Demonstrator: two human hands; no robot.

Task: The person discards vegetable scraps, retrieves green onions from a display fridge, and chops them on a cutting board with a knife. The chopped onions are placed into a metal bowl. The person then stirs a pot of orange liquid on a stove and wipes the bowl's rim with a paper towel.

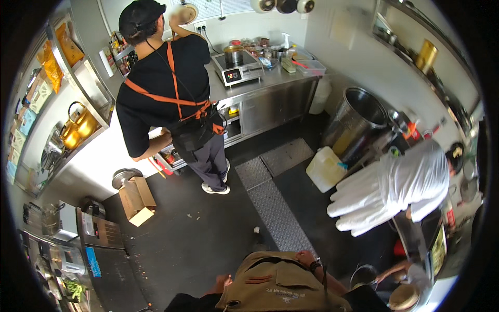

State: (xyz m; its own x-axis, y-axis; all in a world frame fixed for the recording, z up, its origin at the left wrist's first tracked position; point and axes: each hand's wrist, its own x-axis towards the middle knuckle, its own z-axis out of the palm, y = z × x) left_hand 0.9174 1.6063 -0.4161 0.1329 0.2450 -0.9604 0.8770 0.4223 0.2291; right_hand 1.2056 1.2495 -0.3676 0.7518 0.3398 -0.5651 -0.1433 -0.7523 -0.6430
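Past the left side of my tan apron (288,290), my left hand (223,281) is partly visible with its fingers curled. Whether it holds anything cannot be made out. My right hand (306,258), a dark band at its wrist, rests against the upper right edge of the apron cloth; its grip on the cloth is unclear. Ahead of both hands lie the dark floor (202,238) and a strip of metal tread plate (278,210).
A person (167,78) in black stands at a steel counter (273,84) bearing an induction cooker (237,70) with a pot (233,54). Another person (397,183) in white bends at the right, near a plastic jug (326,169) and tall steel stockpot (354,121). A cardboard box (136,201) sits left.
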